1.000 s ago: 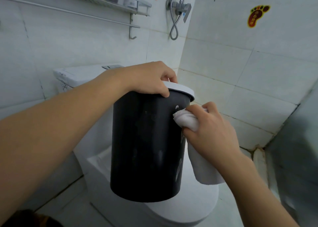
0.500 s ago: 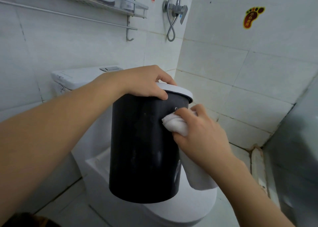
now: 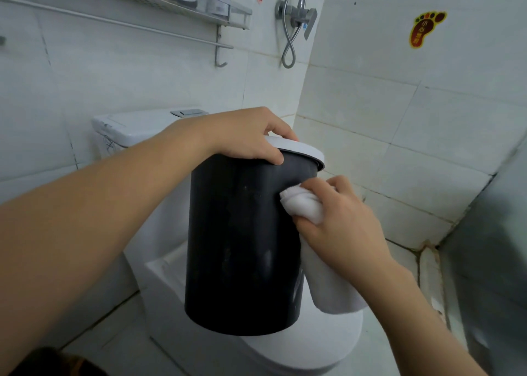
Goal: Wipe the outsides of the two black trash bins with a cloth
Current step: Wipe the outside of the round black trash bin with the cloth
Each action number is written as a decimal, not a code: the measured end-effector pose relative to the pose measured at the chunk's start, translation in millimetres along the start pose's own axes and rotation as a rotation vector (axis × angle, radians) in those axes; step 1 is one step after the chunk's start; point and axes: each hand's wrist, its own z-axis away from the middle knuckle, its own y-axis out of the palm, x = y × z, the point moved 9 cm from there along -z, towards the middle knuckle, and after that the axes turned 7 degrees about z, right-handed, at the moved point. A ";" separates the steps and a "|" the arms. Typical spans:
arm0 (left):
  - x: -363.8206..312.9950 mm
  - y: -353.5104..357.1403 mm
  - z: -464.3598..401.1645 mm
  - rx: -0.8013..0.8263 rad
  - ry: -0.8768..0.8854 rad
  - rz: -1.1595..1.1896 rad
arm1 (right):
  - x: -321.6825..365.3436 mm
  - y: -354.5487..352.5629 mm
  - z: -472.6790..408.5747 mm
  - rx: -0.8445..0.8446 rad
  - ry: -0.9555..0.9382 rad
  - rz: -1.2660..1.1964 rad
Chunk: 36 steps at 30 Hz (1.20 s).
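I'm seeing one black bin, one white cloth, one toilet, two hands, one foot-shaped sticker.

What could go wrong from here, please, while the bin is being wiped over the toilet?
The left hand grips the black bin only at its white rim; sideways pressure from the cloth in the right hand could tilt it or loosen that grip. The cloth's hanging tail could brush the toilet lid.
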 end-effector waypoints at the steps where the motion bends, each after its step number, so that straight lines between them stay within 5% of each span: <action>1: 0.9 -1.0 -0.1 -0.003 -0.003 0.002 | 0.6 1.7 3.9 0.014 -0.008 0.003; 36: -19.9 14.6 -2.3 0.009 -0.014 -0.045 | 23.9 -6.1 24.3 -0.112 -0.005 0.181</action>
